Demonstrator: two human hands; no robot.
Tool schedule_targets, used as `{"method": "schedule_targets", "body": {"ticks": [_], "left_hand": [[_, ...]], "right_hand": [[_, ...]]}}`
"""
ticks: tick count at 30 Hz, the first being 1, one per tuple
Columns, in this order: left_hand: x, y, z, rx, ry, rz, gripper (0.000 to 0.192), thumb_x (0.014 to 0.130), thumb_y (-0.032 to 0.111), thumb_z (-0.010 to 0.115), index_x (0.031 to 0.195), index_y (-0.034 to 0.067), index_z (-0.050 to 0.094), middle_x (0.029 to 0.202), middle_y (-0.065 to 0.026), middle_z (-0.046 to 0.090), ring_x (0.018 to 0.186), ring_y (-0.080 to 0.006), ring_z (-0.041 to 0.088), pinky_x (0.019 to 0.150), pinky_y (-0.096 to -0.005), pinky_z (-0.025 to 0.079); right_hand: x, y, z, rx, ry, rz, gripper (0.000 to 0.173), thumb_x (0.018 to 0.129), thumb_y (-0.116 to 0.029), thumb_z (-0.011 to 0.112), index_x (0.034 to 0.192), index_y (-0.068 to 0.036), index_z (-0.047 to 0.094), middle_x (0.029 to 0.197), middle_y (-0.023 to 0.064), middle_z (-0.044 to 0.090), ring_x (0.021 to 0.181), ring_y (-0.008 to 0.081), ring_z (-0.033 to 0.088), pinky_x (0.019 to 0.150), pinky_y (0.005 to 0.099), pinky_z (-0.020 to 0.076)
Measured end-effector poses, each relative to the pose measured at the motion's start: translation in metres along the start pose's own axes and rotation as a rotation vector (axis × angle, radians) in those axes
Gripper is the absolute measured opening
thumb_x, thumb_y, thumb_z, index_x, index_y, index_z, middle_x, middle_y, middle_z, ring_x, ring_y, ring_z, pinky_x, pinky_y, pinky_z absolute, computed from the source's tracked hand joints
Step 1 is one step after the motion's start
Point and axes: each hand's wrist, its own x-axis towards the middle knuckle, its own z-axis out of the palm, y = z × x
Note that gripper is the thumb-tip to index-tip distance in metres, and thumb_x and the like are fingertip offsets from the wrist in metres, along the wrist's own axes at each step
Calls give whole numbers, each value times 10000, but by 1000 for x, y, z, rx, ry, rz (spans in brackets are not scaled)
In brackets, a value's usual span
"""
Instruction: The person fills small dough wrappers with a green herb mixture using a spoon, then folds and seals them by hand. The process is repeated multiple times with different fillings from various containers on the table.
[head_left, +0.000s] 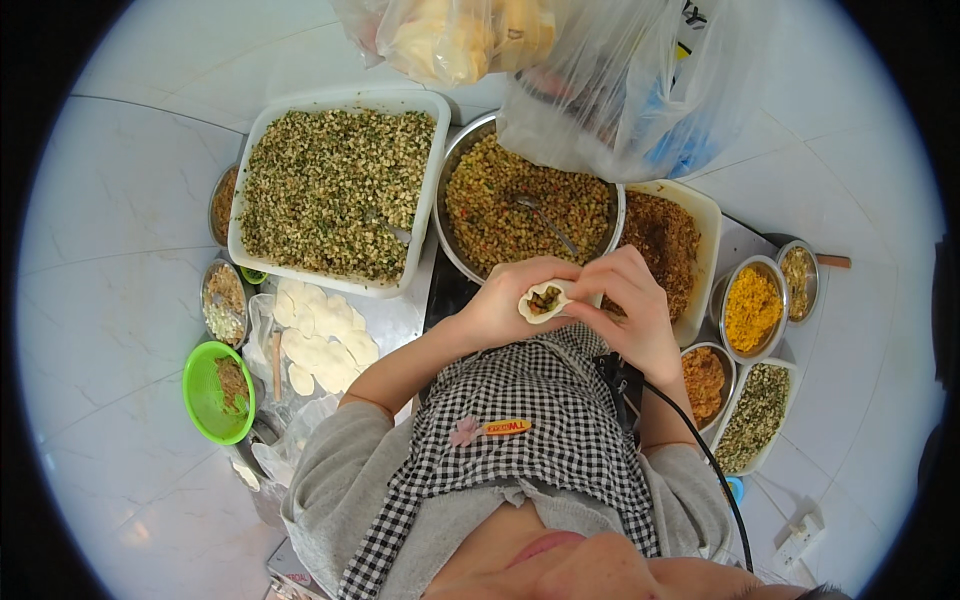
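Observation:
Between my two hands, in front of the checked apron, is a round dough wrapper (545, 301) cupped around chopped filling, its top still open. My left hand (511, 301) holds it from one side, fingers curled around the back. At its other side, the thumb and fingers of my right hand (628, 307) pinch the dough edge. Just beyond the hands stands a steel bowl (442, 187) of diced filling with a metal spoon (551, 229) lying in it. Flat dough wrappers (322, 337) lie overlapping on the metal table to the left.
A large white tub (433, 217) of chopped filling stands back left; a pale tub (709, 247) of brown filling is at right. Plastic bags (615, 97) hang over the far side. A green basket (196, 405) is at left; small bowls, one with yellow filling (752, 309), stand right.

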Motion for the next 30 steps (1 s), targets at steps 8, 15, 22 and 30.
{"method": "schedule_targets", "body": {"ticks": [8,15,22,30], "left_hand": [[-2,1,1,-194,26,-90,765,664,100,789,1315,44,390,1061,-84,626,966,-164,609,855,-293,476],[-2,4,0,-139,-8,-119,837,674,65,757,1378,60,304,1064,-71,630,975,-160,601,872,-298,457],[-2,6,-4,-126,-38,-134,901,668,59,751,1410,70,240,1060,-72,631,965,-173,602,875,-305,452],[-2,6,-2,-122,-11,-174,938,665,61,751,1425,74,203,1045,-81,633,959,-180,602,862,-307,454]], "right_hand": [[-3,-1,8,-203,61,-216,241,647,-76,731,867,-63,634,901,40,581,846,239,526,727,339,444],[0,-3,6,-77,20,-93,229,649,-70,731,857,-62,637,881,37,579,840,239,523,720,335,439],[2,-4,10,-106,-4,-89,210,659,-96,736,842,-75,634,866,34,572,837,229,520,721,333,428],[4,-6,12,-181,2,-160,205,664,-95,723,843,-82,625,891,31,562,841,235,517,720,334,428]]}}
